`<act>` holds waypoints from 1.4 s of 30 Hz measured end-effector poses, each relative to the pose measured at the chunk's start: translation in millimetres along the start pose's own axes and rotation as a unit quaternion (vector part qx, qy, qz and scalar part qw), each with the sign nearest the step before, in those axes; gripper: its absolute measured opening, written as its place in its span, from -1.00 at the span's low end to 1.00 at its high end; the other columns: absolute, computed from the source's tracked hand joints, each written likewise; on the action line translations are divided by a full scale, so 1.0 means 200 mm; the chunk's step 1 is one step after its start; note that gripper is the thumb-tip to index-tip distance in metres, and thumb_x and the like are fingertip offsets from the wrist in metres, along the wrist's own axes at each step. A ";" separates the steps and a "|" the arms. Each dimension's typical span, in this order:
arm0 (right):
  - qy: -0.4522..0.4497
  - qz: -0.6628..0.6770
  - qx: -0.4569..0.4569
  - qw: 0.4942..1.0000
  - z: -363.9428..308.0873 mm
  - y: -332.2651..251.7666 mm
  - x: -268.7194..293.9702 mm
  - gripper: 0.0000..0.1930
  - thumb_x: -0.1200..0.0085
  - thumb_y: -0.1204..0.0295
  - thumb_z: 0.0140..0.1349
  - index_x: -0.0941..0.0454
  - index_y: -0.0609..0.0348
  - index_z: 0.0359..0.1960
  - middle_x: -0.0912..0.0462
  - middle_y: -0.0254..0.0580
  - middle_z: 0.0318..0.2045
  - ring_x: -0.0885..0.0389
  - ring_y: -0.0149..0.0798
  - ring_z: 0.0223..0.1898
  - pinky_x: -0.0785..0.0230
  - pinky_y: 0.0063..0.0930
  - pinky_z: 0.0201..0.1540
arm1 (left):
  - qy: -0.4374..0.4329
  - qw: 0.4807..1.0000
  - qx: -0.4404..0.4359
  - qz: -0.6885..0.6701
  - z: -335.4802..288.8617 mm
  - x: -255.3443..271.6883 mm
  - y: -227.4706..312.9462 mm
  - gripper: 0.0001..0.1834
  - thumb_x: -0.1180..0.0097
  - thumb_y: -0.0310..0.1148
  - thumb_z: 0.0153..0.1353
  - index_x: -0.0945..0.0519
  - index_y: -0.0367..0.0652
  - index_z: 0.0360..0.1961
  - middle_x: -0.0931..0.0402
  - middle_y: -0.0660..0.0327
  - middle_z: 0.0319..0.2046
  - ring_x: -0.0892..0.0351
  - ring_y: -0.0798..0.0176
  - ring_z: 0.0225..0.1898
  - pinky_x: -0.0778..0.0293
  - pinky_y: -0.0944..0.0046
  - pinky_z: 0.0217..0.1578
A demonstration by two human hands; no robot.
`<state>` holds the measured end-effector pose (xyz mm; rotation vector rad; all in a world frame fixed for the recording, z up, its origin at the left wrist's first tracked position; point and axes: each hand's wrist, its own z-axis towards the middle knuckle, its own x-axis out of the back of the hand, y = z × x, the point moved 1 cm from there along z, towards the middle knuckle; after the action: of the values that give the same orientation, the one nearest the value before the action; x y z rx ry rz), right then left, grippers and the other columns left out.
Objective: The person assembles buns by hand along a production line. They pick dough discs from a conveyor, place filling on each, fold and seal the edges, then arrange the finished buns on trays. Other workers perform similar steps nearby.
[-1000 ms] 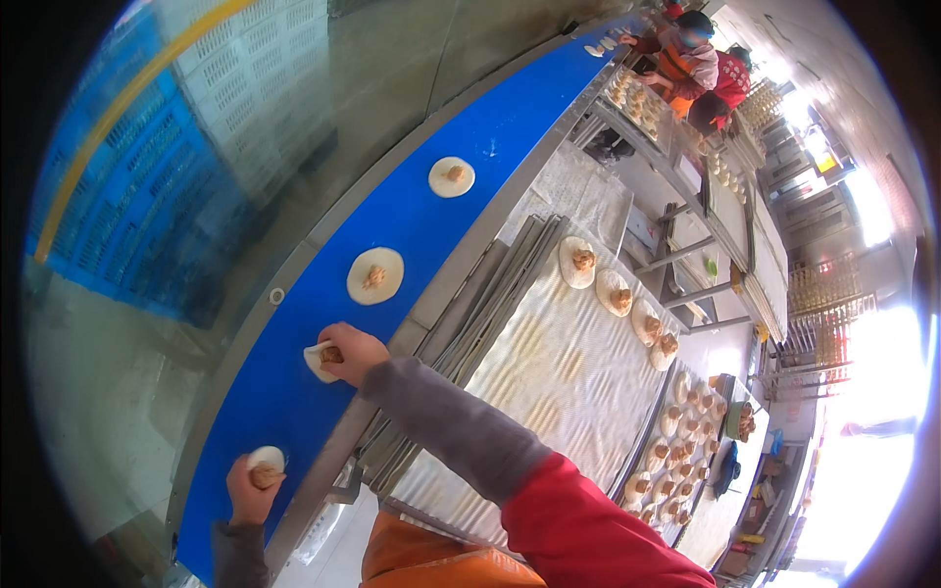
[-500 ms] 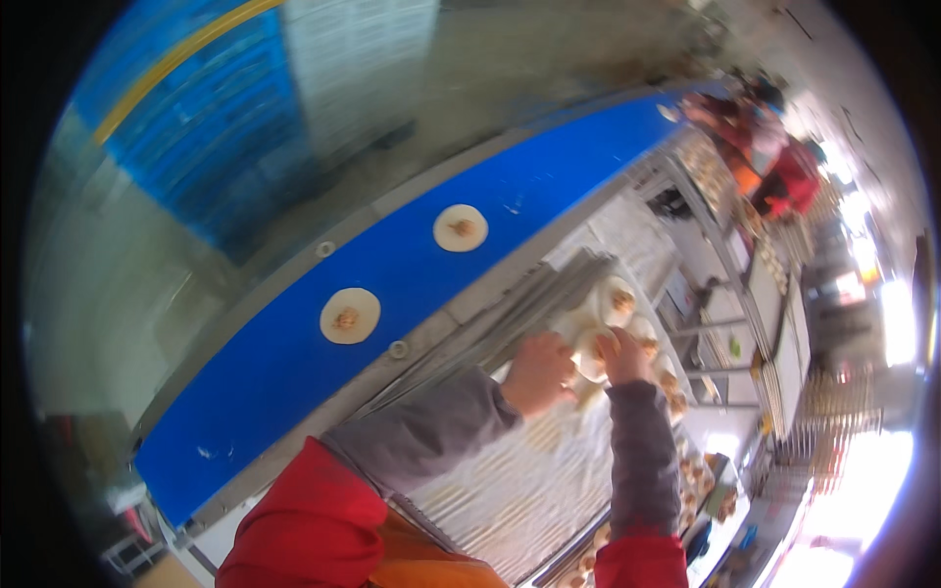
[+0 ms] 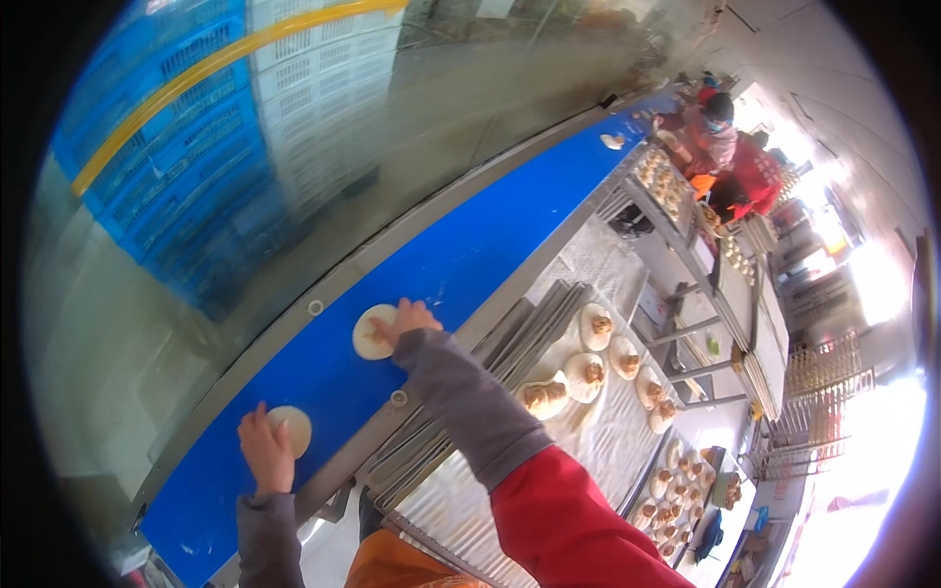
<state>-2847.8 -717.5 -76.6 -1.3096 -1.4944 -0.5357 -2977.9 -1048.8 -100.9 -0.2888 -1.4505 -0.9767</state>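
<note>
The left hand (image 3: pixel 268 453) meets 1 dough round (image 3: pixel 298 421) at its left rim; the right hand (image 3: pixel 410 319) curls over another round (image 3: pixel 365 344). I cannot tell whether either grips. The flat blue belt (image 3: pixel 490 230) bears both. Rightward, 6 topped rounds (image 3: pixel 595 326) lie filling-up on a tray (image 3: pixel 475 495), likely so nothing spills.

the worker's left hand (image 3: pixel 267 453) is at the edge of a pale dough round (image 3: pixel 297 431) on the blue belt (image 3: pixel 490 240), and the right hand (image 3: pixel 407 321) reaches over a farther round (image 3: pixel 366 335), fingers on its filling; i can't make out how firmly either grips. to the right, a lined tray (image 3: pixel 588 456) carries several filled pieces (image 3: pixel 585 377). blue crates (image 3: pixel 172 186) stand across the belt, and people in red (image 3: pixel 755 186) are farther along.
</note>
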 end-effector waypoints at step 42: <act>0.137 0.473 -0.044 0.869 -1.00 1.97 0.55 -0.42 -0.34 0.26 0.18 -0.44 0.28 0.17 -0.67 -0.07 -0.09 -0.66 -0.12 -0.08 -0.52 -0.19 0.00 | -0.515 0.656 -0.045 -0.549 -0.31 0.25 1.33 -0.52 0.15 -0.03 0.52 -0.45 -0.21 0.17 -0.51 0.19 0.01 -0.53 0.34 0.02 -0.44 0.31 0.04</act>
<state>-2396.5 -715.7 -17.7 -1.7524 -0.4657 -0.1194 -2758.3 -950.5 35.5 0.0601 -2.7618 -2.0598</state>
